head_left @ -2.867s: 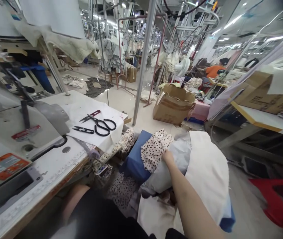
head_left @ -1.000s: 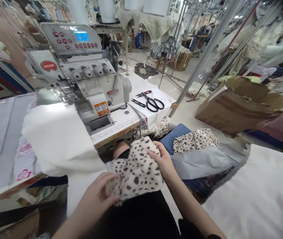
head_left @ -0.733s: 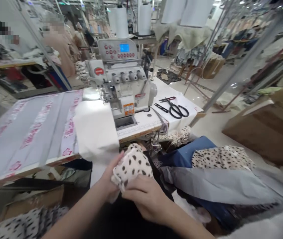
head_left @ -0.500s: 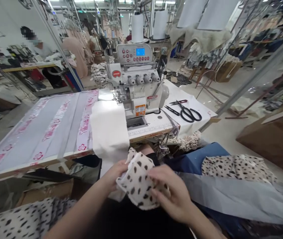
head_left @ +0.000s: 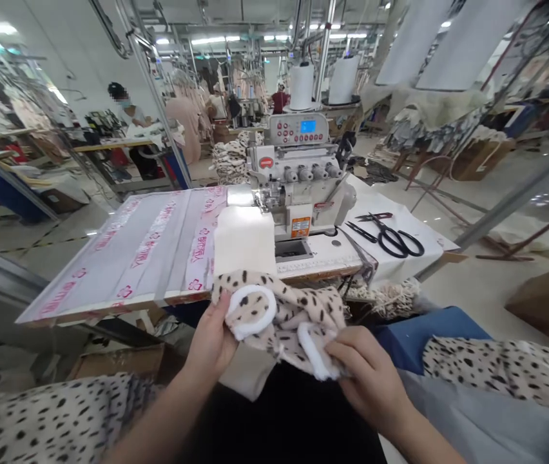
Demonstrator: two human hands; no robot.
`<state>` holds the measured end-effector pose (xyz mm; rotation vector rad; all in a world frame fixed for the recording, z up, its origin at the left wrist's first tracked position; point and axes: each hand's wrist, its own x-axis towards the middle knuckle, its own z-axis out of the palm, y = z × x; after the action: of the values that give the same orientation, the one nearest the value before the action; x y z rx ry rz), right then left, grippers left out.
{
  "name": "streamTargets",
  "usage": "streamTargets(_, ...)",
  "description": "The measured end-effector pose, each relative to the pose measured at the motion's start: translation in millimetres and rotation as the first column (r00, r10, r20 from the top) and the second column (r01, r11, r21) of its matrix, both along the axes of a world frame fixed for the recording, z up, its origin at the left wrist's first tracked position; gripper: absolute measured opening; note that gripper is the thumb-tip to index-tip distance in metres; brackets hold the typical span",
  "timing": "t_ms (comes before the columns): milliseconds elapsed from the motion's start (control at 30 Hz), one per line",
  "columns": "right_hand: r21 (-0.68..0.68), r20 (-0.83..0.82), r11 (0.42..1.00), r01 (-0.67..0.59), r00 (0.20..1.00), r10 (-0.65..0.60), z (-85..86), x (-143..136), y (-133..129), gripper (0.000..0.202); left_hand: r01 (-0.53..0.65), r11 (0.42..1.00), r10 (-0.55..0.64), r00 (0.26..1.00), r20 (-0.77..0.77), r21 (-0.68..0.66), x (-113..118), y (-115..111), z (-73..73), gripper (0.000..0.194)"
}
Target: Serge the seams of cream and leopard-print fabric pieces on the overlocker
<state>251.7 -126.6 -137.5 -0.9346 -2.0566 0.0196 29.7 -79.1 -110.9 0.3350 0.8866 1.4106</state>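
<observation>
The left hand (head_left: 214, 338) grips one white-edged part of spotted fabric (head_left: 287, 312), bunched between the hands (folds overlapping), while the right hand (head_left: 371, 370) pinches another; uneven pulling could twist or stretch the edges.

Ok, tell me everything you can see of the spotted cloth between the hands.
The spotted cloth is pale pinkish with irregular dark spots and looks soft and fleecy. Two fluffy white bands edge loops in it: a rounded one by the left hand, a narrower one by the right hand. It is bunched and creased, gripped at both sides above the lap, in front of the sewing machine. It overlaps the white cloth in view; whether they touch is unclear.
</observation>
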Motion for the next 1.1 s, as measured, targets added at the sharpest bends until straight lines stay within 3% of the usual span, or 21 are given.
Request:
streamTargets(133,0.322,-0.107,0.933,0.16,0.985,-0.131,-9.4,-0.2,-1.7,0.028,0.037,0.995,-0.022,0.987,0.159,-0.095,-0.6,-8.4,-6.2,0.026)
streamTargets(200,0.392,-0.151,0.892,0.223,0.973,-0.177,-13.9,-1.6,-2.8,0.025,0.049,0.994,-0.022,0.968,0.25,-0.102,-4.2,-10.6,-13.3,0.031)
streamTargets(267,0.417,-0.19,0.863,0.286,0.956,-0.225,-19.6,-2.8,-4.5,0.023,0.071,0.997,-0.057,0.933,0.355,-0.027,-10.3,-11.1,-21.1,0.037)
streamTargets(400,0.395,-0.189,0.867,0.303,0.951,-0.246,-32.4,-3.2,-9.0,0.021,0.181,0.958,-0.273,0.819,0.506,0.223,-21.2,-9.7,-33.3,0.047)
streamTargets(567,0.367,-0.201,0.874,0.318,0.945,-0.259,-35.9,-3.4,-11.3,0.024,0.268,0.872,-0.462,0.726,0.509,0.409,-23.2,-11.2,-39.3,0.052)
streamTargets(833,0.301,-0.178,0.904,0.305,0.949,-0.261,-37.4,0.1,-5.3,0.029,0.203,0.923,-0.346,0.812,0.47,0.327,-18.7,-19.0,-39.1,0.04)
streamTargets(1000,0.244,-0.167,0.919,0.309,0.947,-0.274,-45.0,-6.9,-1.2,0.04,0.171,0.94,-0.3,0.825,0.48,0.294,-15.3,-18.2,-35.5,0.041)
streamTargets(1100,0.191,-0.137,0.94,0.283,0.956,-0.26,-51.6,-18.1,-1.4,0.048,0.218,0.932,-0.34,0.805,0.486,0.291,-13.9,-15.2,-36.4,0.043)
